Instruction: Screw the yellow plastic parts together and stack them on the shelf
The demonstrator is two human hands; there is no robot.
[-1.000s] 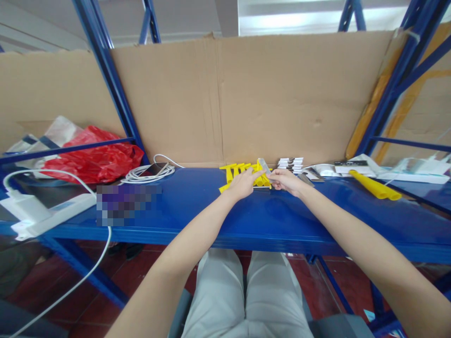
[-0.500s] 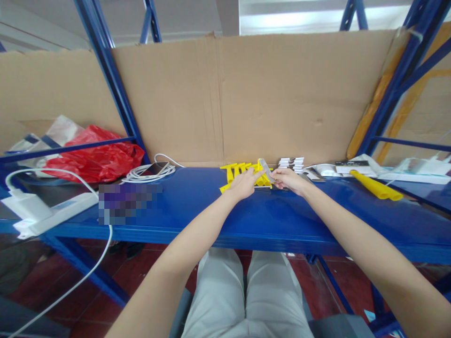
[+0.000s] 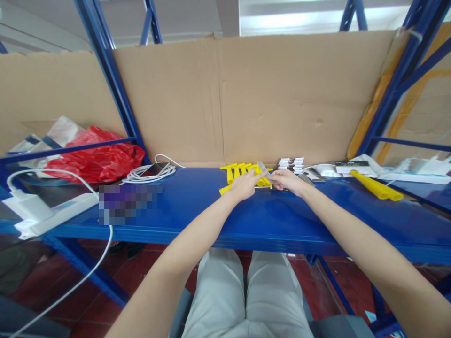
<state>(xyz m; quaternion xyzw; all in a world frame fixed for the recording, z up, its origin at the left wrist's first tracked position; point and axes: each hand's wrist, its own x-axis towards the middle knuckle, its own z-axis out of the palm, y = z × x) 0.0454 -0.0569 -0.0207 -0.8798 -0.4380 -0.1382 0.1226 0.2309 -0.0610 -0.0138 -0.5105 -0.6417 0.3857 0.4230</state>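
Both my hands meet over the blue shelf (image 3: pixel 183 206) near its back. My right hand (image 3: pixel 287 181) pinches a small thin grey strip (image 3: pixel 262 168) that points up and to the left. My left hand (image 3: pixel 243 184) has its fingers curled, with the fingertips at the same strip and one of the yellow plastic pieces (image 3: pixel 237 172). Several of these yellow T-shaped pieces lie in a row just behind my hands. A small stack of white and black cards (image 3: pixel 291 163) sits right behind my right hand.
A cardboard sheet (image 3: pixel 218 98) closes the back of the shelf. On the left lie a coiled white cable with a phone (image 3: pixel 151 172), a red plastic bag (image 3: pixel 95 157) and a white power strip (image 3: pixel 45 211). A yellow tube (image 3: pixel 376 186) and white packets lie at the right.
The grey strip has tipped lower and slid slightly left between my fingertips. My arms and the things on the shelf have stayed almost in place.
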